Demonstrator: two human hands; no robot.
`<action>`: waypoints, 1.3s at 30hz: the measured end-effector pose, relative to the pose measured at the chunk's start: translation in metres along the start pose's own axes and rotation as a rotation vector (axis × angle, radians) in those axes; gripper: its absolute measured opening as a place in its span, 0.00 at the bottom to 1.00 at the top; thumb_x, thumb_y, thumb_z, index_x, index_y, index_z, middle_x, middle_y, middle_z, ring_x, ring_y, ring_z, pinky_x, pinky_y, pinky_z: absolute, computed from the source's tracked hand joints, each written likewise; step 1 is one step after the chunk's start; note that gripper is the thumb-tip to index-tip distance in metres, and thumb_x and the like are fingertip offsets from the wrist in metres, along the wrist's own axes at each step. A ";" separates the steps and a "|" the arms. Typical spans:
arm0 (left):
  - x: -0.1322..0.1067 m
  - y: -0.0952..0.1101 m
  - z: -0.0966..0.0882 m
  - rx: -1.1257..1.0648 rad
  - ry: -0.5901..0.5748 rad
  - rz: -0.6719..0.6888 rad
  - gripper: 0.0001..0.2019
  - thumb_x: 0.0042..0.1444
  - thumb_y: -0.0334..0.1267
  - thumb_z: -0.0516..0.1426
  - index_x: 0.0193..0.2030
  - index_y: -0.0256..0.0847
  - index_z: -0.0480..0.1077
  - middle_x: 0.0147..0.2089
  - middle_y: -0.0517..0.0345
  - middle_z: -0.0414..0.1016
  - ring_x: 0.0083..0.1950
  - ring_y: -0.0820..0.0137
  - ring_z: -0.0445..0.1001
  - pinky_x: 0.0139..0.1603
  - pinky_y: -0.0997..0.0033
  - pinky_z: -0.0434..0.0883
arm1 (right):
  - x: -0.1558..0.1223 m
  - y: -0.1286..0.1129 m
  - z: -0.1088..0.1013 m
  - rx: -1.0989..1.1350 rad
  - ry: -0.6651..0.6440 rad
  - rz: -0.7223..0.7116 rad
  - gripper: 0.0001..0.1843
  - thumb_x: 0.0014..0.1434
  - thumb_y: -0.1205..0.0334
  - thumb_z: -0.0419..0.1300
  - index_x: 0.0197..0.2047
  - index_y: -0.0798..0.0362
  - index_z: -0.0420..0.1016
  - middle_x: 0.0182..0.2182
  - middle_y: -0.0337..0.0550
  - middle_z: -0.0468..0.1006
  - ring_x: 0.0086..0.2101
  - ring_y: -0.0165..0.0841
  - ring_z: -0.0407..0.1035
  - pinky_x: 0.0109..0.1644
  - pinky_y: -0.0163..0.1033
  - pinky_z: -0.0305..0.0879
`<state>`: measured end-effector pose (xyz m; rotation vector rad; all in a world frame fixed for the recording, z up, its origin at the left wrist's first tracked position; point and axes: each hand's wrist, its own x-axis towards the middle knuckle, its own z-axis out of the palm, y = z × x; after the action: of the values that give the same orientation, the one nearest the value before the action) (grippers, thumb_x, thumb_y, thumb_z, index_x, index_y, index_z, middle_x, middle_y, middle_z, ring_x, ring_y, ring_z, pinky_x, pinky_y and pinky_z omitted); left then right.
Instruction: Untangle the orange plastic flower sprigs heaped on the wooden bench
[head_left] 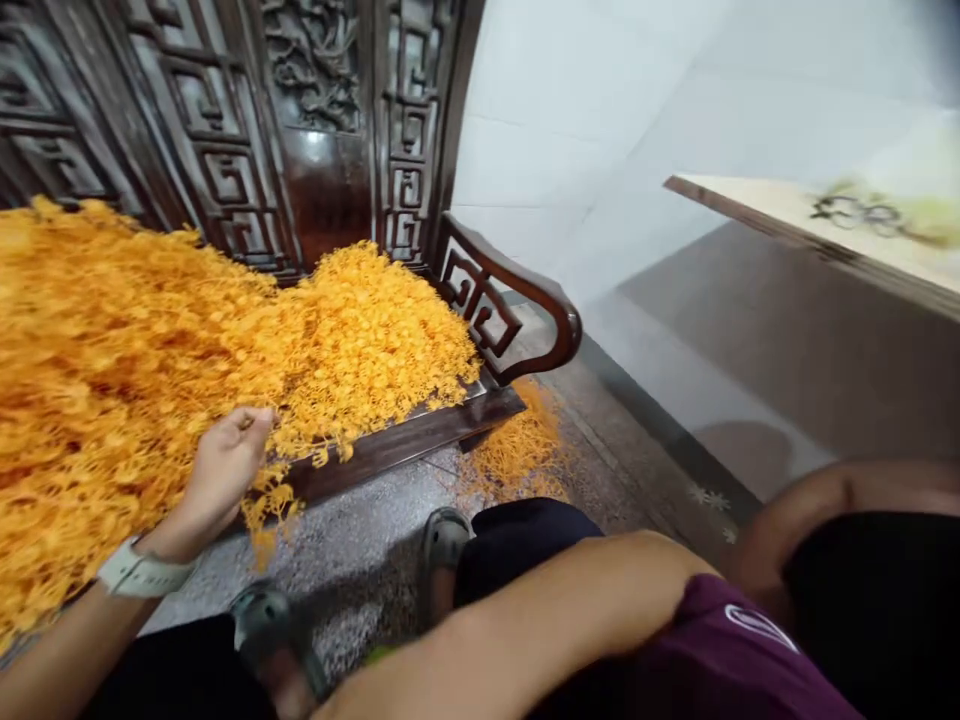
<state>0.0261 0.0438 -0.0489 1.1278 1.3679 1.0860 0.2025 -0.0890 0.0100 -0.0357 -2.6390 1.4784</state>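
A big heap of orange plastic sprigs (135, 340) covers the seat of a dark carved wooden bench (420, 435). My left hand (225, 465), with a white watch on the wrist, rests at the heap's front edge. Its fingers are curled shut on a few orange strands that hang over the seat edge. My right forearm (540, 620) crosses the bottom of the view, below a purple sleeve (720, 650). The right hand itself is out of sight at the bottom edge.
The bench's curved armrest (517, 300) stands at the right end, with a smaller orange pile (517, 450) on the speckled floor beside it. Grey sandals (442, 540) are on my feet. A pale tabletop (787, 210) with blurred items juts in at the upper right. White tiled wall behind.
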 end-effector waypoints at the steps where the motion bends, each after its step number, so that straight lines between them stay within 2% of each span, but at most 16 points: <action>1: 0.003 0.000 -0.001 0.021 -0.009 0.019 0.17 0.54 0.52 0.68 0.38 0.41 0.74 0.20 0.68 0.57 0.21 0.74 0.52 0.21 0.75 0.49 | -0.006 0.000 -0.011 0.101 -0.086 0.047 0.17 0.52 0.74 0.73 0.20 0.46 0.76 0.31 0.31 0.85 0.32 0.27 0.78 0.34 0.27 0.70; 2: 0.003 0.001 -0.001 0.041 -0.014 0.032 0.19 0.55 0.55 0.68 0.39 0.41 0.74 0.20 0.68 0.57 0.21 0.74 0.52 0.21 0.75 0.49 | -0.015 -0.001 -0.027 0.238 -0.157 0.090 0.16 0.51 0.74 0.74 0.21 0.47 0.77 0.28 0.31 0.83 0.30 0.27 0.77 0.34 0.26 0.70; 3: 0.001 0.002 -0.001 0.056 -0.016 0.032 0.20 0.54 0.57 0.68 0.39 0.41 0.75 0.20 0.68 0.59 0.21 0.74 0.52 0.21 0.75 0.49 | -0.026 -0.002 -0.044 0.416 -0.145 0.123 0.14 0.51 0.73 0.74 0.23 0.48 0.79 0.26 0.33 0.83 0.29 0.27 0.77 0.34 0.27 0.70; 4: -0.003 0.003 0.001 0.055 -0.021 0.016 0.22 0.53 0.58 0.68 0.40 0.41 0.75 0.21 0.67 0.61 0.21 0.74 0.52 0.21 0.75 0.49 | -0.039 -0.003 -0.063 0.627 -0.058 0.147 0.09 0.53 0.71 0.74 0.26 0.51 0.81 0.26 0.35 0.83 0.28 0.28 0.77 0.35 0.27 0.71; 5: -0.008 0.003 0.003 0.045 -0.031 -0.007 0.23 0.51 0.59 0.69 0.41 0.41 0.76 0.22 0.66 0.64 0.20 0.75 0.53 0.21 0.75 0.50 | -0.051 -0.004 -0.080 0.822 0.097 0.157 0.06 0.56 0.67 0.73 0.29 0.54 0.82 0.28 0.37 0.84 0.29 0.28 0.76 0.37 0.28 0.73; 8: -0.019 0.004 0.011 0.001 -0.082 -0.074 0.25 0.48 0.60 0.70 0.41 0.42 0.75 0.21 0.67 0.65 0.19 0.75 0.54 0.20 0.75 0.50 | -0.079 -0.002 -0.113 1.157 0.718 0.128 0.16 0.67 0.52 0.64 0.34 0.57 0.80 0.35 0.45 0.86 0.31 0.29 0.76 0.38 0.31 0.75; 9: -0.021 0.004 0.014 -0.005 -0.094 -0.084 0.25 0.48 0.59 0.70 0.41 0.42 0.75 0.20 0.69 0.62 0.18 0.75 0.53 0.20 0.75 0.50 | -0.082 0.001 -0.116 1.210 0.849 0.132 0.17 0.69 0.50 0.62 0.36 0.56 0.79 0.38 0.46 0.86 0.33 0.29 0.76 0.38 0.33 0.76; 11: -0.023 0.005 0.020 -0.006 -0.102 -0.078 0.24 0.48 0.58 0.70 0.41 0.41 0.75 0.18 0.71 0.57 0.18 0.75 0.52 0.20 0.75 0.50 | -0.081 0.006 -0.110 1.277 0.944 0.200 0.16 0.70 0.50 0.60 0.42 0.54 0.78 0.42 0.49 0.86 0.34 0.31 0.76 0.37 0.34 0.74; 13: -0.023 0.005 0.024 -0.016 -0.121 -0.060 0.23 0.49 0.57 0.70 0.41 0.41 0.74 0.18 0.72 0.55 0.19 0.75 0.54 0.21 0.76 0.51 | -0.073 0.009 -0.096 1.204 0.922 0.289 0.13 0.68 0.53 0.62 0.46 0.54 0.78 0.41 0.49 0.85 0.31 0.29 0.74 0.34 0.33 0.70; 16: -0.024 0.008 0.027 -0.051 -0.185 -0.048 0.22 0.53 0.57 0.69 0.42 0.41 0.73 0.19 0.71 0.56 0.20 0.75 0.54 0.23 0.76 0.54 | -0.063 0.012 -0.080 0.872 0.868 0.341 0.09 0.65 0.58 0.66 0.45 0.54 0.78 0.37 0.43 0.82 0.29 0.27 0.70 0.34 0.33 0.65; 19: -0.029 0.010 0.029 -0.092 -0.254 -0.072 0.20 0.57 0.55 0.68 0.42 0.42 0.71 0.19 0.72 0.54 0.20 0.77 0.50 0.22 0.77 0.51 | -0.067 0.019 -0.077 0.659 0.881 0.335 0.11 0.64 0.56 0.66 0.42 0.55 0.77 0.33 0.40 0.78 0.30 0.28 0.67 0.38 0.36 0.65; 21: -0.033 0.012 0.030 -0.116 -0.290 -0.076 0.19 0.58 0.52 0.68 0.43 0.42 0.69 0.20 0.71 0.58 0.20 0.78 0.50 0.22 0.77 0.49 | -0.075 0.025 -0.079 0.563 0.915 0.338 0.11 0.65 0.55 0.65 0.40 0.55 0.76 0.31 0.38 0.75 0.32 0.28 0.66 0.40 0.38 0.64; 25: -0.041 0.015 0.034 -0.223 -0.390 0.025 0.17 0.60 0.47 0.68 0.45 0.43 0.68 0.22 0.69 0.63 0.24 0.74 0.61 0.27 0.76 0.60 | -0.087 0.039 -0.078 0.402 0.989 0.422 0.09 0.67 0.57 0.63 0.41 0.55 0.75 0.33 0.39 0.75 0.33 0.29 0.66 0.40 0.38 0.64; 32: -0.039 0.018 0.034 -0.349 -0.584 0.129 0.15 0.67 0.46 0.63 0.50 0.43 0.63 0.30 0.60 0.78 0.33 0.71 0.74 0.38 0.71 0.69 | -0.077 0.050 -0.063 0.178 1.031 0.458 0.19 0.66 0.48 0.66 0.52 0.53 0.74 0.43 0.43 0.77 0.33 0.29 0.66 0.37 0.38 0.63; 36: -0.041 0.019 0.031 -0.331 -0.610 0.136 0.14 0.69 0.43 0.62 0.54 0.43 0.63 0.32 0.60 0.79 0.32 0.72 0.74 0.34 0.73 0.66 | -0.070 0.048 -0.058 0.005 1.068 0.465 0.29 0.63 0.49 0.69 0.61 0.52 0.69 0.48 0.46 0.75 0.33 0.30 0.68 0.37 0.39 0.65; 39: -0.041 0.019 0.029 -0.308 -0.620 0.141 0.11 0.70 0.42 0.61 0.53 0.42 0.66 0.30 0.61 0.76 0.30 0.73 0.70 0.32 0.73 0.63 | -0.067 0.049 -0.061 -0.120 1.051 0.420 0.16 0.69 0.52 0.63 0.55 0.52 0.75 0.43 0.44 0.78 0.37 0.33 0.71 0.43 0.41 0.66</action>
<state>0.0584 0.0075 -0.0266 1.2051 0.6225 0.8981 0.2746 -0.0165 -0.0065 -1.0940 -1.8596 0.9356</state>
